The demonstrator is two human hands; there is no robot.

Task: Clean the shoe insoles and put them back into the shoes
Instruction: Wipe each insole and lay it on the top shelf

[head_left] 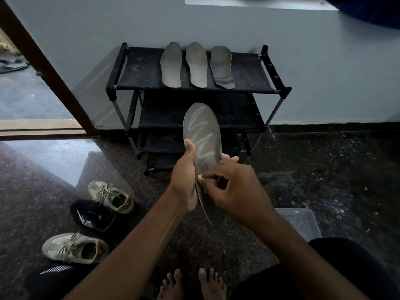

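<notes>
A: Head view, middle of the frame: holding what?

B: Gripping a grey insole [202, 135] around its middle with the left hand [184, 182], thumb on the front face, fingers curled behind; toe end up, in front of the shoe rack [140, 70]. Pinching a small pale wiping piece [202, 178] in the bent fingers of the right hand [233, 191], pressed against the insole's lower half. Cannot tell whether cloth or sponge.

A: Which step, then?

B: Most likely wiping one of four insoles. Judging by the pale zigzag streak on the upper half, only partly done.

A: And the other things?

B: Upper centre, on the rack's top shelf: three more insoles [196, 64], side by side. Lower left, on the floor: a beige shoe [111, 197], a black shoe [93, 215], a second beige shoe [74, 247] below.

A: Next move?

B: Probably needs spreading the streak over the whole face, keeping the left grip firm against bending. Then matching each insole with its shoe and sliding in toe first.
</notes>
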